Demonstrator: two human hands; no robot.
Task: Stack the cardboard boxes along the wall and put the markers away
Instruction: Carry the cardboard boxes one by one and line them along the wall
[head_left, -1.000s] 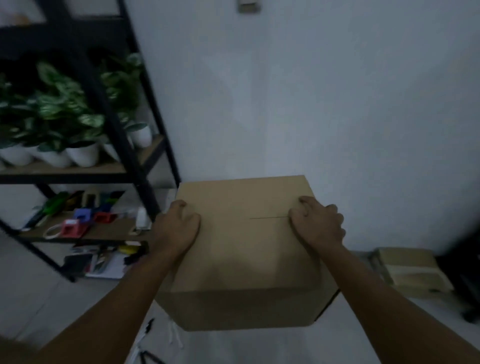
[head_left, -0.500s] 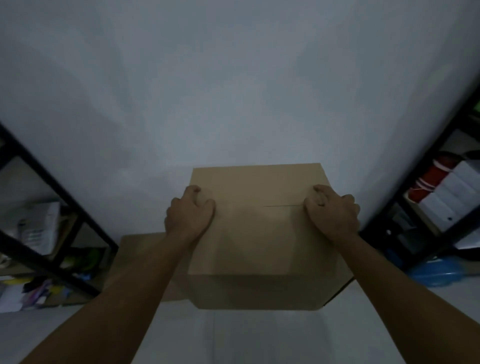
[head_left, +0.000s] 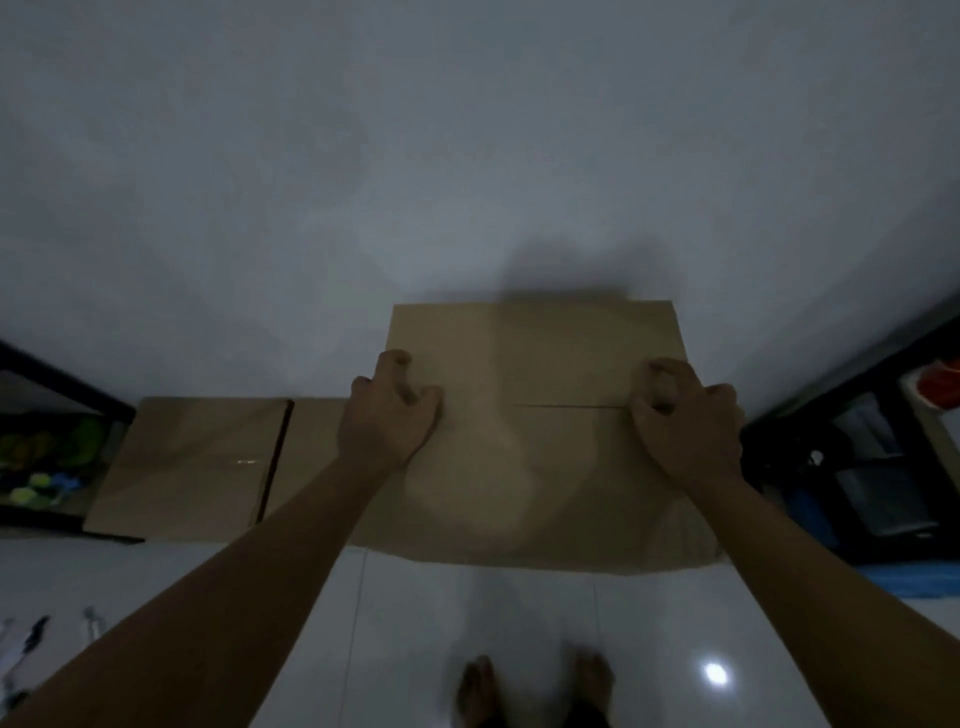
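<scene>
- Large cardboard box (head_left: 535, 431): closed, top face toward the camera, set against the white wall (head_left: 467, 156). Its far edge meets the wall; its shadow falls on the wall just above that edge.
- Long axis of the top face runs left to right, parallel to the wall. The flap seam (head_left: 569, 406) lies along the same axis, between the two hands.
- Box reads square to the wall, not skewed. Whether its base rests on the floor or on another box cannot be told; the near lower edge is blurred.
- Left hand (head_left: 387, 415): on the left part of the top face, palm down, fingers curled with tips pressing into the cardboard near the left edge. Fingers slightly apart, nothing pinched between them.
- Right hand (head_left: 685, 423): on the right part of the top, near the right edge, fingers likewise curled and clawed onto the surface, thumb side toward the seam.
- Second cardboard box (head_left: 192, 467): lower, to the left, also along the wall, just beside the large box. A dark gap (head_left: 272, 462) runs across its top, front to back.
- Black shelf frames at far left (head_left: 57, 379) and far right (head_left: 852, 374), contents blurred.
- Glossy white tile floor (head_left: 415, 623) in the foreground; bare feet (head_left: 480, 691) at bottom centre.
- Small objects on the floor at lower left (head_left: 31, 639), too blurred to identify as markers.
</scene>
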